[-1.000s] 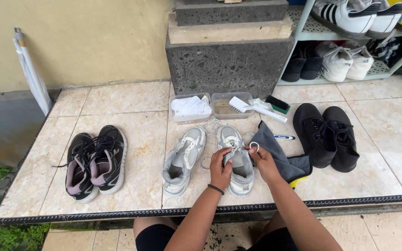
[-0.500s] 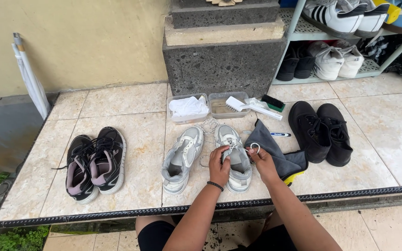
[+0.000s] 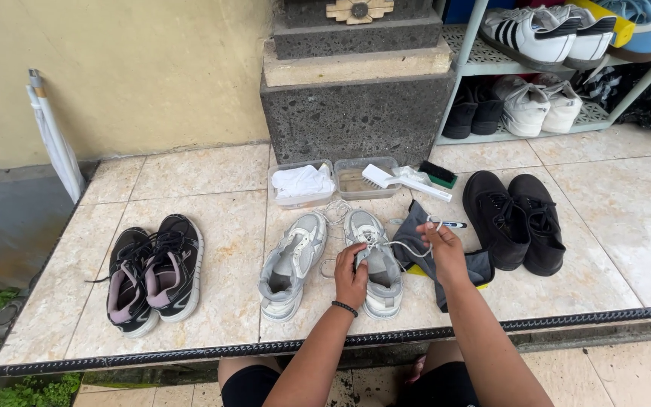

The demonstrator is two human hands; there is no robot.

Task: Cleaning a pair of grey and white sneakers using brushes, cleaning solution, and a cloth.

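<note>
1. Since half a second ago, my right hand (image 3: 444, 252) has drawn away from the grey shoe (image 3: 374, 260) toward the right and lifted a little, so the white lace (image 3: 404, 243) now runs out longer between shoe and hand; earlier both hands sat close together over the tongue.
2. My left hand (image 3: 350, 275) stays on the shoe's upper, its grip closed down over the tongue area and pinning the shoe to the tiled bench (image 3: 212, 188).
3. The right grip is pinched shut on the free end of the lace, which loops above my fingers.
4. I judge the unlacing is under way: a length of lace is already out of the eyelets, but some still looks threaded near my left hand; I cannot tell how many rows remain.
5. The other grey shoe (image 3: 289, 267) lies just beside on the left, with what seems a loose lace (image 3: 335, 211) near its toe.
6. A dark cloth (image 3: 416, 234) lies under my right hand; brush (image 3: 404, 181), two tubs and both black pairs look untouched.
</note>
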